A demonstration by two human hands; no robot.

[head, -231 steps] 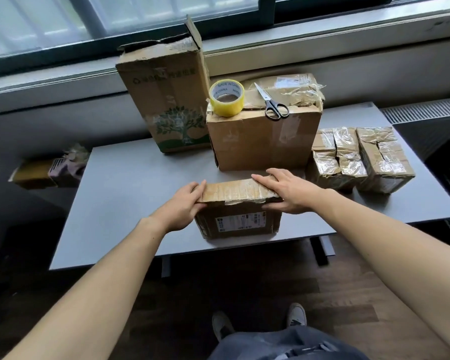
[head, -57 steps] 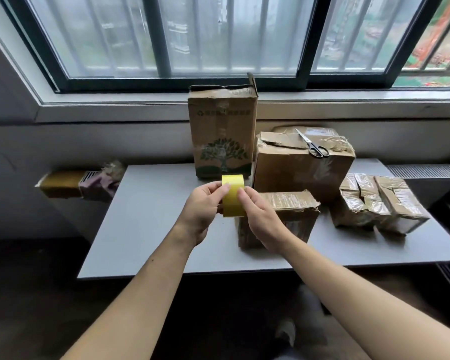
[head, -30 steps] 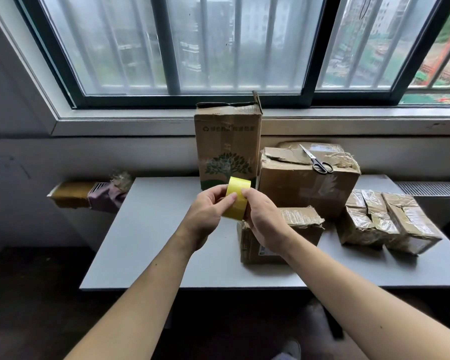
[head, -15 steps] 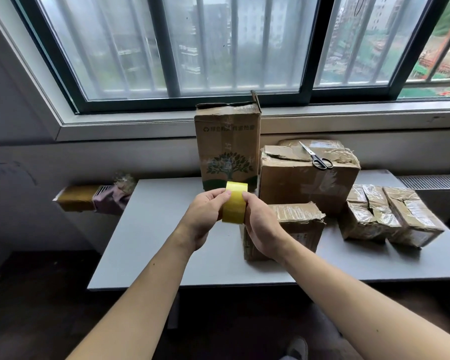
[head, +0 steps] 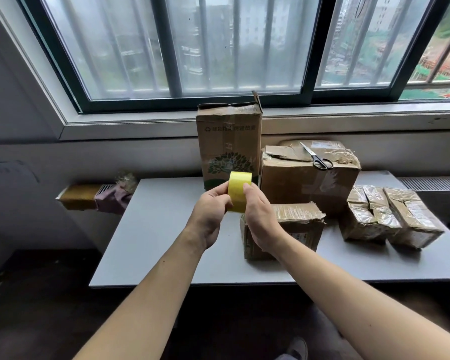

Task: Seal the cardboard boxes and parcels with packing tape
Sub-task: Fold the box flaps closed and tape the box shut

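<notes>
Holding yellow tape roll (head: 240, 190) upright, edge toward camera, over grey table (head: 161, 229). Gripped on left side by left hand (head: 210, 216), fingers curled; pinched on right side by right hand (head: 261, 216), fingertip on outer face. Raised near small taped box (head: 296, 224).

Tape roll in both my hands, above the grey table

My left hand (head: 210, 213) and right hand (head: 260, 213) grip the yellow tape roll (head: 239, 191) edge-on above the small box (head: 299, 224) on the table (head: 166, 229). Scissors (head: 316, 156) lie on the larger box (head: 309, 183), beside the tall tree-printed box (head: 229, 141).
</notes>
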